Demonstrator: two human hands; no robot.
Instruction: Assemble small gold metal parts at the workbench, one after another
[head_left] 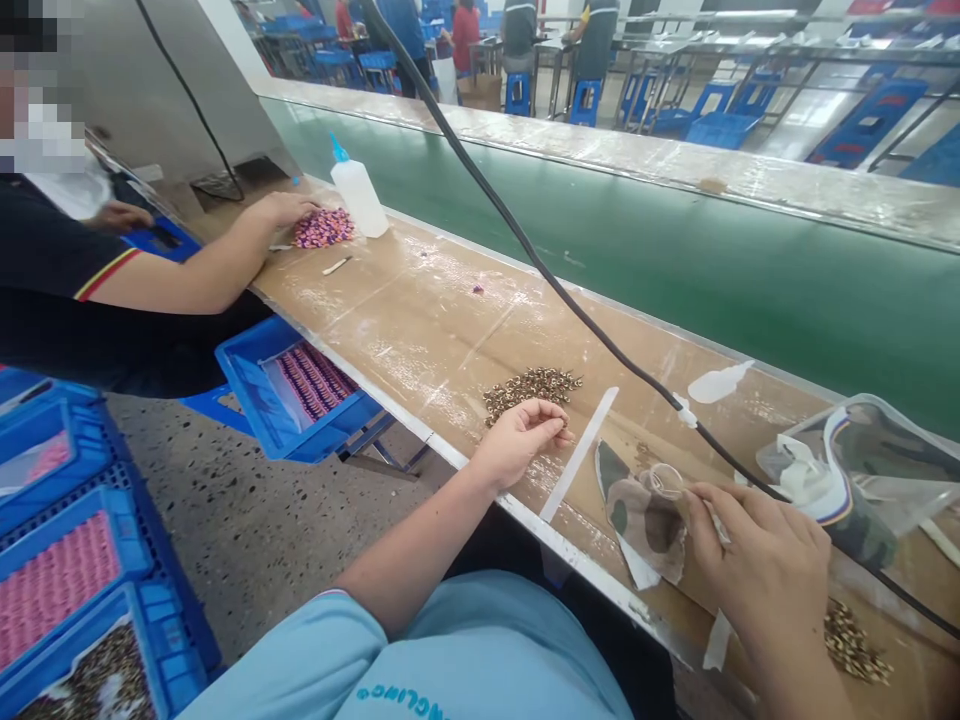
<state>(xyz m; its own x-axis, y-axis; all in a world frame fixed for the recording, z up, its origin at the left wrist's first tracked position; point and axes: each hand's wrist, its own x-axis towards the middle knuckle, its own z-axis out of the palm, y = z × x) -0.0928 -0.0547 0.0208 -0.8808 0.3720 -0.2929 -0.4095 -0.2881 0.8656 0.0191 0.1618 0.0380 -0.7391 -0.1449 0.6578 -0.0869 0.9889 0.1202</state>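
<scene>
My left hand [521, 440] is at the near side of a pile of small brown and gold pieces [532, 388], its thumb and fingers pinched together; what lies between them is too small to make out. Further right, my right hand [757, 550] pinches a thin clear loop of thread [666, 480] above a camouflage cloth piece [652, 520]. A second small pile of gold-brown pieces [855, 645] lies by my right wrist. A strip of white tape [579, 455] runs between my two hands.
A black cable [525, 240] crosses diagonally over the bench. A clear camouflage-trimmed bag [847, 470] lies right. A glue bottle [360, 198] stands far left, near a co-worker's hand and purple-orange pieces [324, 228]. Blue trays [300, 440] sit below the bench edge. Beyond runs a green belt [675, 240].
</scene>
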